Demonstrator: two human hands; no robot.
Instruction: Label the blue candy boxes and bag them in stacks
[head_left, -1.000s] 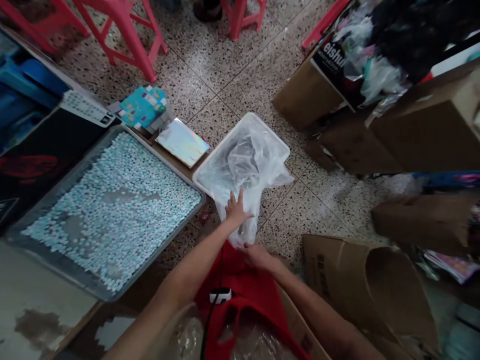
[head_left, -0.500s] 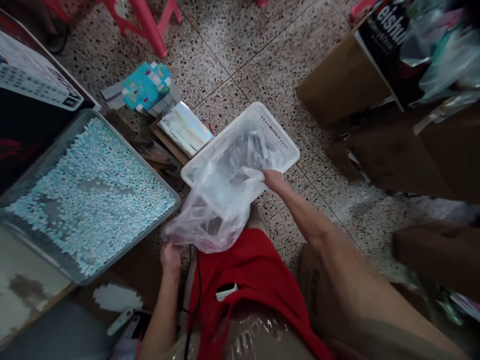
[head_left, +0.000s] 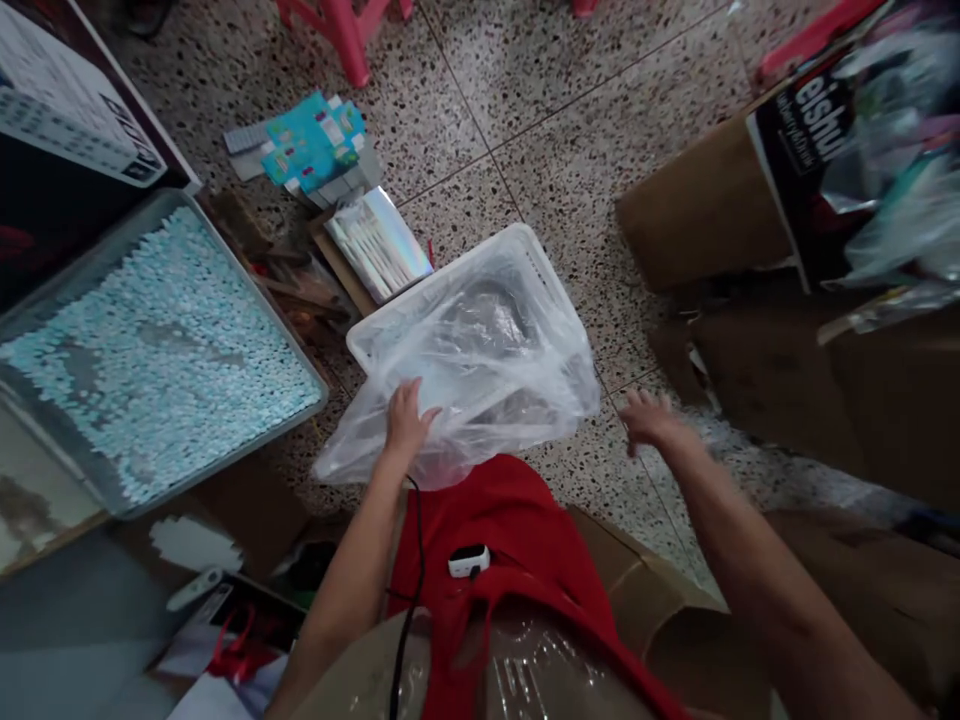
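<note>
A clear plastic bag [head_left: 517,390] lies spread over a white basket [head_left: 541,262], draping past its near edge. My left hand [head_left: 409,420] rests on the left part of the bag, fingers apart and gripping nothing. To the right of the basket, my right hand [head_left: 649,418] hovers over the speckled floor with its fingers spread and nothing in it. At the left stands a metal tray [head_left: 262,455] holding many small pale-blue pieces [head_left: 217,350].
Behind the basket are a box of white sticks [head_left: 375,245] and flattened blue packaging [head_left: 315,140]. Cardboard boxes [head_left: 705,200] line the right side. A red stool [head_left: 345,40] is at the top. A red apron [head_left: 510,520] covers my lap.
Both hands have let go of the bag. The bag now lies flatter across the basket. My left hand has moved up and right onto it; my right hand has moved right, away from it.
</note>
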